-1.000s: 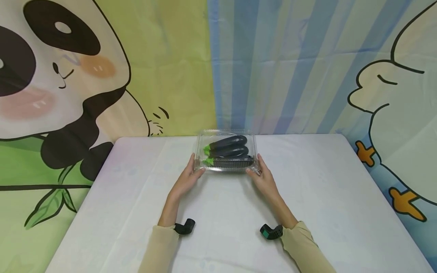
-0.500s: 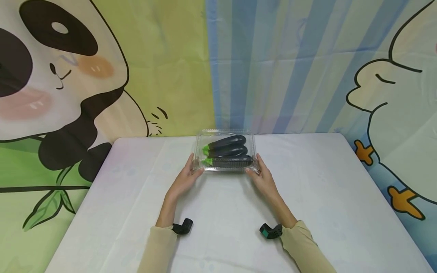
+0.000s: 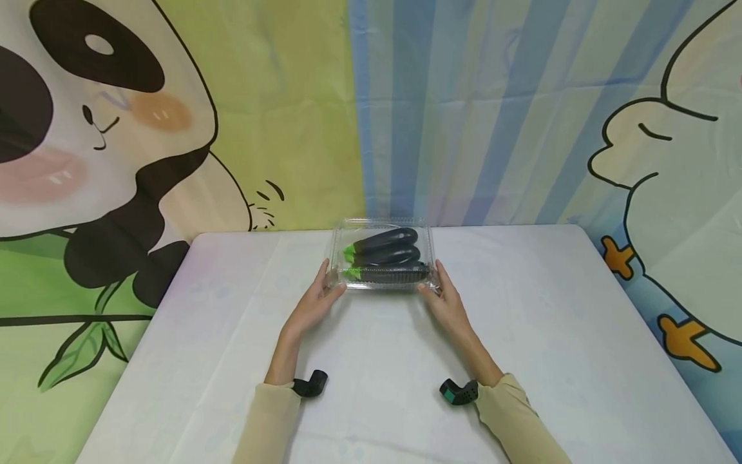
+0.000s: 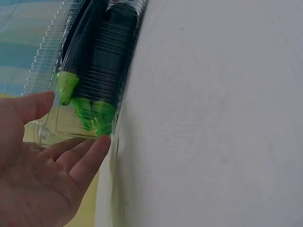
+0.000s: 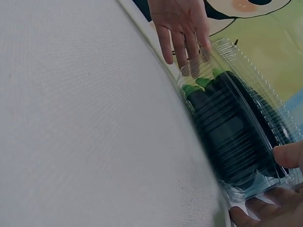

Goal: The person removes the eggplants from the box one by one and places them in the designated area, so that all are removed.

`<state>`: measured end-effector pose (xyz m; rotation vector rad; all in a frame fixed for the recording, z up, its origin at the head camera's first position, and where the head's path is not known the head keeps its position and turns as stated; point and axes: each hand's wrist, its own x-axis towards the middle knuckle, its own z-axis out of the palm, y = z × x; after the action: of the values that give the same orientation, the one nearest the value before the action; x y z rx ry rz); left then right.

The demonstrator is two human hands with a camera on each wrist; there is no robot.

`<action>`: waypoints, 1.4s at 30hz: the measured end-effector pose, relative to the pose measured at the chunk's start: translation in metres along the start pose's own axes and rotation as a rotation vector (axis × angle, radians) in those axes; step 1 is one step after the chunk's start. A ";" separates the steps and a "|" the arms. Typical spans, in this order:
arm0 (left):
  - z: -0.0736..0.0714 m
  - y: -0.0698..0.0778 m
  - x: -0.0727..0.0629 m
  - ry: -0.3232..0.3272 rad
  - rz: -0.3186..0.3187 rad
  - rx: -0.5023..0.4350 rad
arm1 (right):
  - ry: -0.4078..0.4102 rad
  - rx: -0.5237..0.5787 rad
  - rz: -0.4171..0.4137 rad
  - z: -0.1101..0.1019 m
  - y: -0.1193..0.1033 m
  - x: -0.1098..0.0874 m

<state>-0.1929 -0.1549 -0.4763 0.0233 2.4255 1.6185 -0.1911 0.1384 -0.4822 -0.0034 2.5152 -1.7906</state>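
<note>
White and wide, the bench (image 3: 371,399) is spreading out. The left hand (image 3: 315,306) and right hand (image 3: 451,309), both half closed, are holding the clear box (image 3: 379,287) by its ends near the far edge; light, level pressure should be keeping the eggplants (image 3: 387,256) from rolling.

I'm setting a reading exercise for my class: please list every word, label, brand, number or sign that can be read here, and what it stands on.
None can be read in any view.
Box: no legible label or brand.
Backdrop: cartoons and stripes, no legible lettering.
Wrist cameras: too small to tell if they carry markings.
</note>
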 end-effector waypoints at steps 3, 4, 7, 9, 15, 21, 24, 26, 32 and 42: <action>-0.001 0.001 -0.001 0.000 0.008 0.022 | -0.005 0.004 -0.006 0.000 -0.002 0.000; -0.001 0.001 -0.001 -0.002 0.011 0.025 | -0.005 0.005 -0.004 0.001 -0.002 0.000; -0.002 0.002 -0.001 -0.008 0.007 0.036 | -0.009 0.002 -0.001 0.001 -0.002 0.001; -0.002 0.002 -0.001 -0.015 0.002 0.041 | -0.011 -0.001 0.003 0.001 -0.002 0.001; -0.002 0.003 0.000 -0.009 0.003 0.027 | -0.013 -0.022 0.000 -0.001 -0.001 0.001; -0.002 0.002 0.000 -0.034 -0.004 -0.024 | -0.024 -0.028 -0.003 -0.002 -0.006 -0.001; -0.002 0.003 -0.001 -0.033 -0.002 -0.008 | -0.029 -0.017 -0.004 -0.002 -0.006 -0.001; -0.002 0.003 -0.002 -0.030 0.004 -0.003 | -0.032 -0.015 0.002 -0.002 -0.007 -0.001; 0.000 0.002 -0.002 -0.043 -0.012 -0.015 | -0.017 -0.021 0.009 -0.001 0.000 0.000; 0.002 0.003 -0.002 0.006 -0.021 0.025 | -0.012 0.016 -0.008 -0.005 0.005 0.004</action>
<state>-0.1913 -0.1526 -0.4743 -0.0031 2.4419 1.5821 -0.1947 0.1445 -0.4853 -0.0243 2.4965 -1.8078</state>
